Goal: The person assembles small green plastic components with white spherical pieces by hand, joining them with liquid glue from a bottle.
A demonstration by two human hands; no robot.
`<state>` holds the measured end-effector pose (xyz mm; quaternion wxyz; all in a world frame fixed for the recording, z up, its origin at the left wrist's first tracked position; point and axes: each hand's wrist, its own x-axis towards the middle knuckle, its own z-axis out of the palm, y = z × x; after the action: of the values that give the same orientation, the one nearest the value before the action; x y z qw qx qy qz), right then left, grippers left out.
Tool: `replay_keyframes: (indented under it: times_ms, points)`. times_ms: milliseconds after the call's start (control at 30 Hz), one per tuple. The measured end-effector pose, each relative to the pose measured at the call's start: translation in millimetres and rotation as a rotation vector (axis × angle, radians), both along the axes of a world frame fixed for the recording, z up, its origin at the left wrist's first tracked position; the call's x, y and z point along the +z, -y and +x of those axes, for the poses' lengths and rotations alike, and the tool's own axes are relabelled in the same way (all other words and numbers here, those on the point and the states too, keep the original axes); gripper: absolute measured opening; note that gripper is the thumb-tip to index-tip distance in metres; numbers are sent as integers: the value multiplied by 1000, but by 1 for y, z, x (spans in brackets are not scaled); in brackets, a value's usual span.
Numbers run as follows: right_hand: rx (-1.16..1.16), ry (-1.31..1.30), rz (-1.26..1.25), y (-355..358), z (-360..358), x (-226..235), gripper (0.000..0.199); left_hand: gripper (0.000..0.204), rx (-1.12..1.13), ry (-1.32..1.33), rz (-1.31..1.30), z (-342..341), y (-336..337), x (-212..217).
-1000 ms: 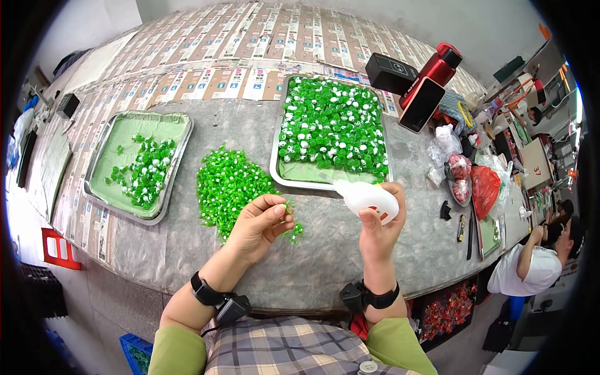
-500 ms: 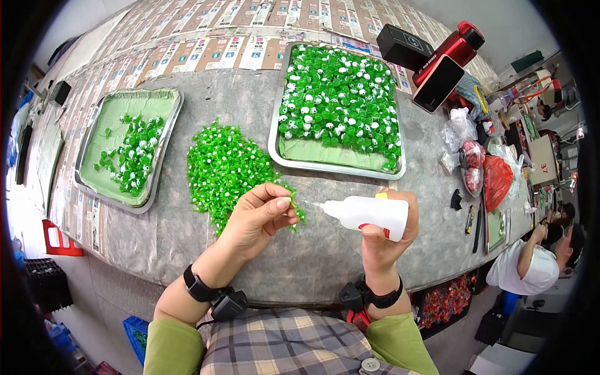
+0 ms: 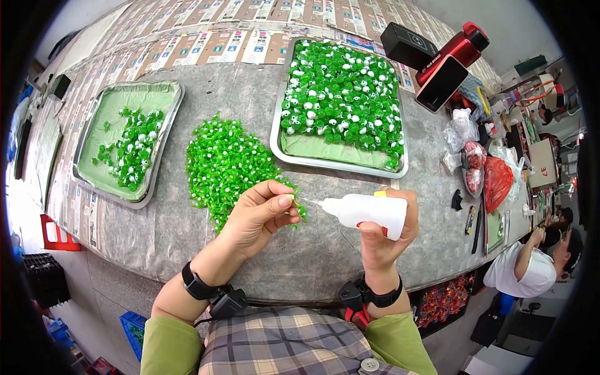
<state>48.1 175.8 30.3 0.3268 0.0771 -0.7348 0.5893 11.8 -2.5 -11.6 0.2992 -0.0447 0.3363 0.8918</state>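
My right hand (image 3: pixel 382 232) grips a white squeeze bottle (image 3: pixel 365 209) lying on its side, with the thin nozzle pointing left. The nozzle tip meets a small green piece (image 3: pixel 292 199) pinched between the thumb and fingers of my left hand (image 3: pixel 261 214). Just beyond my left hand lies a loose heap of green pieces (image 3: pixel 225 162) on the grey table (image 3: pixel 187 231). A metal tray (image 3: pixel 294 156) full of green-and-white pieces stands behind the bottle. A second tray (image 3: pixel 94 181) at the left holds fewer such pieces on a green liner.
At the right of the table lie a red bottle (image 3: pixel 451 49), a black box (image 3: pixel 407 45), a phone (image 3: pixel 441 84), plastic bags (image 3: pixel 462 125) and a red bag (image 3: pixel 497 181). Another person in a white top (image 3: pixel 528 269) sits at the lower right. A red crate (image 3: pixel 55 232) is at the left.
The bottle has swung from pointing up to lying sideways, its nozzle brought to my left fingers. My left hand lifted a green piece off the heap's edge toward it.
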Motion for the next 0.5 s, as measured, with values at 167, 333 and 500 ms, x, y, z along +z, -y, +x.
replay_keyframes:
  times_ms: [167, 333, 500]
  points:
    - [-17, 13, 23, 1, 0, -1, 44, 9, -9, -4, 5, 0, 1, -2]
    - [-58, -35, -84, -2, -2, -3, 44, 10, -11, 1, 44, -1, 2, -2]
    - [-25, -10, -25, -3, -2, -4, 45, 10, -17, -3, 43, -1, 2, -1]
